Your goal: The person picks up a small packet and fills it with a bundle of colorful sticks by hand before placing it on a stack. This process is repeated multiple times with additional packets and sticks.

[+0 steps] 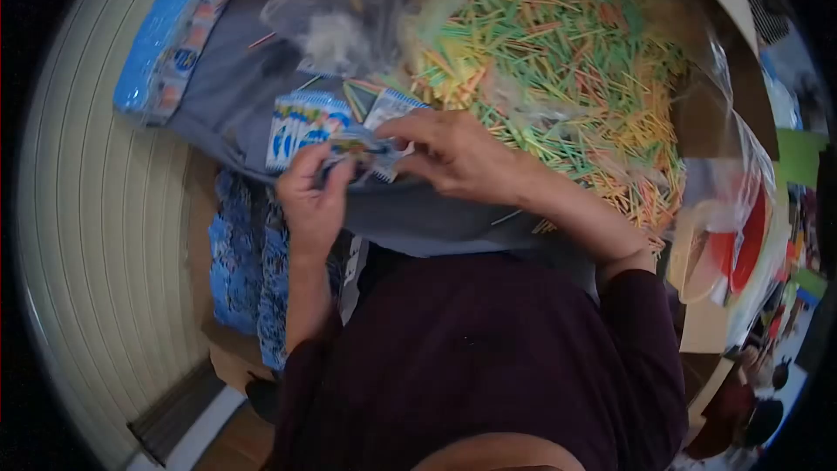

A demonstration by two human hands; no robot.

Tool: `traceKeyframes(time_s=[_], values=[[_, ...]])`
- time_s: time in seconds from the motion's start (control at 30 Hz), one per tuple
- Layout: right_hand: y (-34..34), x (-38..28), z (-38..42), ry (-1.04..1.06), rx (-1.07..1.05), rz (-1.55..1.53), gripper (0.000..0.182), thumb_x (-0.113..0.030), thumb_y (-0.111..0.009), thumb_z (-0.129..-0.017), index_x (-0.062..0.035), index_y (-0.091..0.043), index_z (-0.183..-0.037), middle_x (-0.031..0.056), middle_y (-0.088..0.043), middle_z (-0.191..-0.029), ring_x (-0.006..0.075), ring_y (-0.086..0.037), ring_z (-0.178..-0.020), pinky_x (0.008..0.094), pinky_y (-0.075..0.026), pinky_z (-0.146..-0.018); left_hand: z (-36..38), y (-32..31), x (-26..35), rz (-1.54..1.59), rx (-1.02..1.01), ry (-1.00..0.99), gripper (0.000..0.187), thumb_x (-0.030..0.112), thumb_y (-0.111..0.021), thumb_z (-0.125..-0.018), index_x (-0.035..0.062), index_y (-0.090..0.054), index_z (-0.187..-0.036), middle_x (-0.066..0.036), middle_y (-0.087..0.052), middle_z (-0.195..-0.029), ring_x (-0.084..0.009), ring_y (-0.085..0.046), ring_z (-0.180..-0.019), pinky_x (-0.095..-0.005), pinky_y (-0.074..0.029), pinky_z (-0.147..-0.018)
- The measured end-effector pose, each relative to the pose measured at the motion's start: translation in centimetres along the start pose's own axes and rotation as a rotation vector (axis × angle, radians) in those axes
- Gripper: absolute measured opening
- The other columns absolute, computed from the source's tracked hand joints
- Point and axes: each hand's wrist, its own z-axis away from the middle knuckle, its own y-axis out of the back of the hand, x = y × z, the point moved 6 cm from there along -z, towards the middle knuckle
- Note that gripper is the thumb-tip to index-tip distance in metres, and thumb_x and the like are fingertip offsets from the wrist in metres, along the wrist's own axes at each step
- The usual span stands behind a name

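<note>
My left hand (312,201) pinches a small blue printed packet (356,150), blurred, between thumb and fingers. From the other side my right hand (458,153) has its thumb and forefinger around the packet's right end. Just behind the hands, a fan of blue and white packets (296,126) lies on the grey cloth (231,70). Another blue and white packet (392,106) rests beside my right fingertips. A few loose thin sticks (356,98) lie between these packets.
A large heap of thin green, yellow and orange sticks (558,44) sits in clear plastic at the right. A full blue pack (161,44) lies at the far left, and crumpled clear plastic (336,13) behind. Blue patterned bundles (234,262) stand in a cardboard box below left.
</note>
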Motion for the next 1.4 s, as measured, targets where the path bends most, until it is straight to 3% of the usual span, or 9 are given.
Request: traceKeyframes(time_s=[0.23, 0.47, 0.57, 0.73, 0.9, 1.03, 1.17, 1.3, 1.4], values=[[5.6, 1.7, 0.9, 0.074, 0.116, 0.422, 0.017, -0.011, -0.067, -0.082, -0.0065, -0.068, -0.098, 0.0135, -0.063, -0.088, 0.0341, -0.063, -0.085, 0.0439, -0.051, -0.071, -2.8, 4.4, -1.9, -0.843, 0.180, -0.261, 0.029, 0.011, -0.073, -0.079, 0.0003, -0.067, -0.105, -0.012, -0.062, -0.099, -0.0356, -0.056, -0.097, -0.0445, -0.045, -0.087], [17.9, 7.6, 4.8, -0.399, 0.307, 0.879, 0.024, -0.014, -0.070, -0.077, -0.0058, -0.070, -0.099, 0.0137, -0.066, -0.095, 0.0342, -0.064, -0.090, 0.0439, -0.053, -0.076, -2.3, 1.5, 4.0, -0.997, 0.229, -0.438, 0.033, 0.014, -0.075, -0.078, 0.0026, -0.067, -0.108, -0.012, -0.061, -0.103, -0.0294, -0.057, -0.097, -0.0379, -0.046, -0.084], [14.8, 7.5, 2.5, -0.128, 0.284, 1.008, 0.026, -0.018, -0.071, -0.077, -0.0058, -0.071, -0.100, 0.0162, -0.065, -0.103, 0.0348, -0.063, -0.097, 0.0448, -0.052, -0.080, -2.2, -4.2, 4.5, -0.694, -0.186, -0.401, 0.031, 0.014, -0.075, -0.076, 0.0033, -0.067, -0.105, -0.012, -0.060, -0.100, -0.0295, -0.057, -0.092, -0.0381, -0.047, -0.078], [15.4, 9.9, -3.2, -0.184, 0.257, 1.073, 0.029, -0.023, -0.069, -0.078, -0.0080, -0.071, -0.103, 0.0223, -0.063, -0.105, 0.0399, -0.060, -0.099, 0.0462, -0.051, -0.084, -1.1, -8.3, 3.6, -0.892, -0.236, -0.451, 0.024, 0.011, -0.073, -0.075, 0.0006, -0.067, -0.096, -0.011, -0.058, -0.091, -0.0307, -0.057, -0.084, -0.0409, -0.047, -0.070], [14.2, 13.2, -6.3, -0.418, 0.312, 1.556, 0.029, -0.026, -0.065, -0.080, -0.0011, -0.068, -0.096, 0.0144, -0.064, -0.091, 0.0241, -0.061, -0.085, 0.0385, -0.049, -0.074, -0.3, -9.2, 2.9, -1.031, -0.131, -0.550, 0.014, 0.009, -0.067, -0.074, 0.0009, -0.064, -0.084, -0.008, -0.054, -0.081, -0.0270, -0.058, -0.077, -0.0364, -0.050, -0.060], [14.7, 15.5, -7.2, -0.635, -0.034, 1.426, 0.032, -0.020, -0.055, -0.084, -0.0035, -0.068, -0.108, 0.0196, -0.062, -0.111, 0.0424, -0.059, -0.106, 0.0622, -0.046, -0.076, -0.4, -8.3, 3.7, -0.789, -0.035, -0.543, 0.005, 0.001, -0.066, -0.074, 0.0015, -0.065, -0.079, -0.008, -0.058, -0.077, -0.0266, -0.060, -0.071, -0.0358, -0.050, -0.059], [19.6, 21.6, -5.7, -0.568, 0.336, 1.029, 0.036, -0.023, -0.054, -0.087, 0.0051, -0.062, -0.109, 0.0151, -0.066, -0.097, 0.0315, -0.063, -0.087, 0.0469, -0.047, -0.070, -1.5, -5.7, 1.7, -0.278, -0.065, -0.129, 0.010, -0.003, -0.071, -0.074, 0.0038, -0.068, -0.081, -0.010, -0.062, -0.077, -0.0303, -0.061, -0.072, -0.0362, -0.048, -0.060], [19.1, 18.7, -4.9, -0.488, 0.509, 0.530, 0.032, -0.024, -0.055, -0.089, 0.0041, -0.060, -0.104, 0.0107, -0.064, -0.085, 0.0244, -0.061, -0.076, 0.0390, -0.046, -0.066, -1.8, -5.6, 1.9, -0.246, -0.095, -0.137, 0.009, -0.001, -0.068, -0.075, 0.0029, -0.068, -0.084, -0.010, -0.062, -0.079, -0.0310, -0.060, -0.074, -0.0380, -0.049, -0.061], [19.4, 15.0, -4.0, -0.373, 0.632, -0.057, 0.024, -0.024, -0.056, -0.090, -0.0006, -0.060, -0.096, 0.0056, -0.060, -0.072, 0.0178, -0.057, -0.068, 0.0329, -0.045, -0.063, -1.2, -7.4, 3.7, -0.765, -0.106, -0.401, 0.012, 0.000, -0.066, -0.076, 0.0030, -0.067, -0.087, -0.009, -0.061, -0.082, -0.0299, -0.059, -0.077, -0.0386, -0.049, -0.062]])
